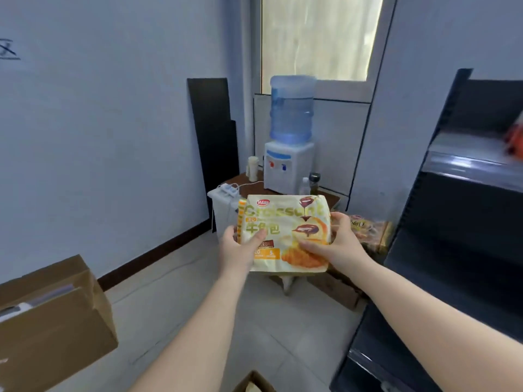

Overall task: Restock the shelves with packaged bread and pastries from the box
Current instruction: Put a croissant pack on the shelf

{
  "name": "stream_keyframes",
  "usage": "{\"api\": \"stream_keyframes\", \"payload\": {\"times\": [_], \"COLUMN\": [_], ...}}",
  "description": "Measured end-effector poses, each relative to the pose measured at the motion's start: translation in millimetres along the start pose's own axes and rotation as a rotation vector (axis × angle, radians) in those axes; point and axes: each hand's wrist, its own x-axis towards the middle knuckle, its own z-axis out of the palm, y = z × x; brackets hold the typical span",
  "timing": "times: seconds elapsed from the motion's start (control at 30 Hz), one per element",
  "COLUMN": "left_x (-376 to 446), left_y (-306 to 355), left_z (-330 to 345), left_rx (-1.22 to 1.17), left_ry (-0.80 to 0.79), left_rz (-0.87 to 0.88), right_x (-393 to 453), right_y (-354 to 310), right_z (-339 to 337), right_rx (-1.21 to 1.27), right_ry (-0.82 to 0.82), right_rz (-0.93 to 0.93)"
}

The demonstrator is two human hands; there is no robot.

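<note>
Both hands, left hand and right hand, grip a yellow-and-white plastic croissant packet upright before the dark metal shelves, where a blurred, seemingly orange packet lies.

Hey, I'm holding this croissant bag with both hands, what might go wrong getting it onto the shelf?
The croissant bag is pinched only at its lower edges by the left hand and right hand; a tighter grip may crush the pastries. The shelf stands off to the right, and the turn could catch the bag on its edge.
</note>
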Motion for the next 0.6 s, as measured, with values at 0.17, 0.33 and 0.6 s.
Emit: {"api": "stream_keyframes", "payload": {"times": [0.17, 0.33, 0.6], "left_x": [-40, -96, -232], "left_y": [68, 126, 180], "left_z": [43, 109, 244], "left_rx": [-0.024, 0.0, -0.033], "left_ry": [-0.198, -0.38, -0.757], "left_rz": [0.161, 0.327, 0.436], "right_x": [-58, -119, -235], "right_y": [-37, -54, -30], "right_z": [-74, -166, -332], "right_rx": [0.04, 0.078, 0.107], "right_ry": [0.237, 0.446, 0.73], "right_rz": [-0.054, -0.105, -0.146]}}
